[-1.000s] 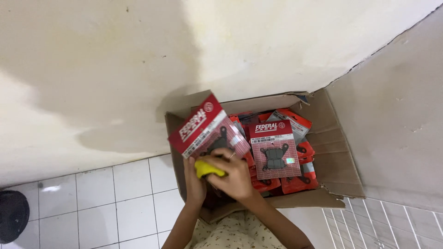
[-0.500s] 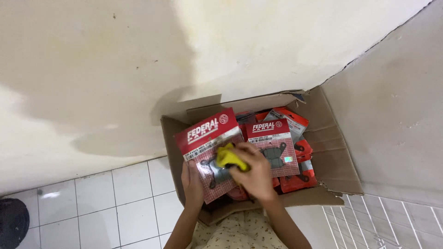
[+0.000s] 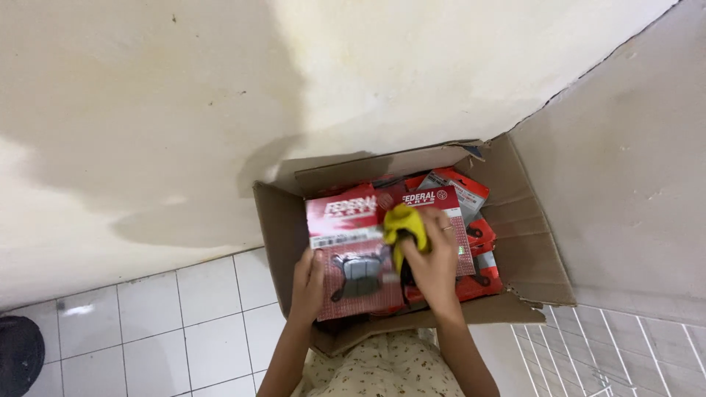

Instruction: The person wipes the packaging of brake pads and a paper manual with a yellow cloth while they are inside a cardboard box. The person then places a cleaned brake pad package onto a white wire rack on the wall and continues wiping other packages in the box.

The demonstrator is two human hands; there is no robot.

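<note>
Since a moment ago the yellow cloth (image 3: 406, 226) has slid up the red blister pack (image 3: 353, 254), which the left hand (image 3: 309, 283) grips over the cardboard box (image 3: 283, 220); right hand (image 3: 434, 261) fingers clench the cloth, best wiped flat and steadily.

From my feed, my right hand (image 3: 434, 261) and the yellow cloth (image 3: 405, 226) cover the right part of the red packet (image 3: 353, 257), and both forearms run off the bottom edge. The packets (image 3: 471, 242) deeper in the cardboard box (image 3: 529, 250) are mostly buried, their contents unreadable. A dark round thing (image 3: 16, 360) is cut off at the left edge.
</note>
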